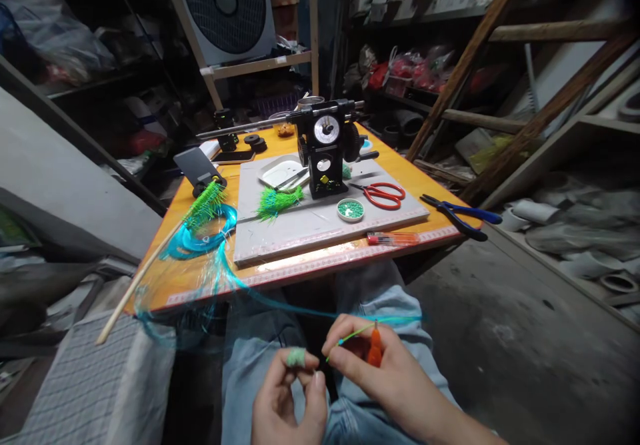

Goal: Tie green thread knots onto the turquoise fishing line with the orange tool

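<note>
Over my lap, my right hand [395, 378] pinches a thin green strand [356, 334] with a small blue bit on it. An orange tool [375, 346], narrow at the tip, is tucked in the same hand. Close beside it, my left hand [285, 398] has thumb and forefinger pinched together; what lies between them is too small to name. Green tape [296, 358] wraps the left forefinger. Blue translucent line [280, 304] runs from a coil [186, 244] on the table's left towards behind my right hand.
On the orange table [430, 213] lies a grey board [280, 238], carrying a black winding device [325, 158], a green bristly bundle [279, 200], a dish of green beads [350, 210] and red-handled scissors [385, 195]. Blue-handled pliers [463, 215] overhang the right edge. A stick [135, 285] projects left.
</note>
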Available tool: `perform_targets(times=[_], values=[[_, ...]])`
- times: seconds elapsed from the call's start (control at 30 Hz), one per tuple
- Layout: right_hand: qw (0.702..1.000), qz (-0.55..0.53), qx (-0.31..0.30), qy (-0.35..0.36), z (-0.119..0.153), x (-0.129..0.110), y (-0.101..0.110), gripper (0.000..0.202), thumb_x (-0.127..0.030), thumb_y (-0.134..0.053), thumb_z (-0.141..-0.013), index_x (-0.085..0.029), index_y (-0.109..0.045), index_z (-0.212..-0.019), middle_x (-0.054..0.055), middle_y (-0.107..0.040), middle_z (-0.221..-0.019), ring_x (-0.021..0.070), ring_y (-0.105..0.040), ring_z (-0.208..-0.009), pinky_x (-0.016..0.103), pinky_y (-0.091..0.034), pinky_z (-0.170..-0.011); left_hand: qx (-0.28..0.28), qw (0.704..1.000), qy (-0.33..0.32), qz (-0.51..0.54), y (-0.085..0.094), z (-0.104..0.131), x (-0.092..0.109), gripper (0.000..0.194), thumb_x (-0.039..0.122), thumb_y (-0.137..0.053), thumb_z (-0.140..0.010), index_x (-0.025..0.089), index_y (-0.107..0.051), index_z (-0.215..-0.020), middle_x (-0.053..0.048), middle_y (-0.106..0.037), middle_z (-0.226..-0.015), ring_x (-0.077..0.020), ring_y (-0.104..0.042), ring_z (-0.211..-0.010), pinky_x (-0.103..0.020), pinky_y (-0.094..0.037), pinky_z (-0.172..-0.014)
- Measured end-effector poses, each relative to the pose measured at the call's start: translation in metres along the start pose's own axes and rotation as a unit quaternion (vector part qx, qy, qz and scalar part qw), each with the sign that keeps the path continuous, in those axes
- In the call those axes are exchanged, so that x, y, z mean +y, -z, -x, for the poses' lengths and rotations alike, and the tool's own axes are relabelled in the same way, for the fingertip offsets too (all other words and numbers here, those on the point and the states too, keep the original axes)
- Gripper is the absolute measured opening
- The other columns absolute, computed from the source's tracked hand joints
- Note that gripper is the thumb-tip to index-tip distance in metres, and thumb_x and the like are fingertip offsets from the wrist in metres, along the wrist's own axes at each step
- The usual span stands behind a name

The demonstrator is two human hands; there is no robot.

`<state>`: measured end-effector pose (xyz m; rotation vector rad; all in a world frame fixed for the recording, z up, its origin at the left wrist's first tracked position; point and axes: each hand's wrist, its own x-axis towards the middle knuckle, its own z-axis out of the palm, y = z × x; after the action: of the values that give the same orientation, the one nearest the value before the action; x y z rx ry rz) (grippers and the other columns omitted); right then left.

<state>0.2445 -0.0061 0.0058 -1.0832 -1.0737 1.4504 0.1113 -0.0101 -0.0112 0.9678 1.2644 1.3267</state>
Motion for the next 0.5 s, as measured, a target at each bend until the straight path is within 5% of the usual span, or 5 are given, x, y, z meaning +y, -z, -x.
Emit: perform_targets(times=[0.13, 0.3, 0.5], values=[[1.000, 0.013, -0.007, 0.001, 0.0000, 0.0012, 0.0004, 0.021, -0.038, -0.067, -0.084, -0.017, -0.066, -0.081, 0.001, -0.058, -0.075, 0.0144, -0.053, -0.073, 0.024, -0.041, -0.064, -0.012, 1.000, -0.008, -0.018, 0.0012, -0.0002, 0.0009, 0.023, 0.033, -0.081, -0.063, 0.020, -0.062, -0.058, 0.003, -0.058, -0.053, -0.0100, -0.052, -0.051, -0.014, -0.043, -0.053], [1.000, 0.008, -0.005, -0.007, -0.0011, 0.0007, -0.0003, 0.022, -0.038, -0.066, -0.085, -0.016, -0.066, -0.082, 0.000, -0.058, -0.075, 0.0136, -0.052, -0.071, 0.024, -0.041, -0.063, -0.021, 1.000, -0.003, -0.008, 0.0042, -0.0008, -0.0008, 0.030, 0.046, -0.080, -0.064, 0.019, -0.069, -0.073, 0.001, -0.062, -0.059, -0.0121, -0.055, -0.054, -0.018, -0.045, -0.056], [1.000, 0.004, -0.012, -0.011, 0.0004, 0.0008, -0.0029, 0.022, -0.038, -0.067, -0.084, -0.016, -0.065, -0.081, 0.001, -0.057, -0.075, 0.0148, -0.053, -0.072, 0.025, -0.042, -0.065, -0.029, 1.000, 0.003, -0.001, 0.0046, 0.0003, -0.0030, 0.034, 0.049, -0.079, -0.065, 0.019, -0.063, -0.060, 0.001, -0.058, -0.056, -0.0122, -0.053, -0.053, -0.018, -0.045, -0.054]])
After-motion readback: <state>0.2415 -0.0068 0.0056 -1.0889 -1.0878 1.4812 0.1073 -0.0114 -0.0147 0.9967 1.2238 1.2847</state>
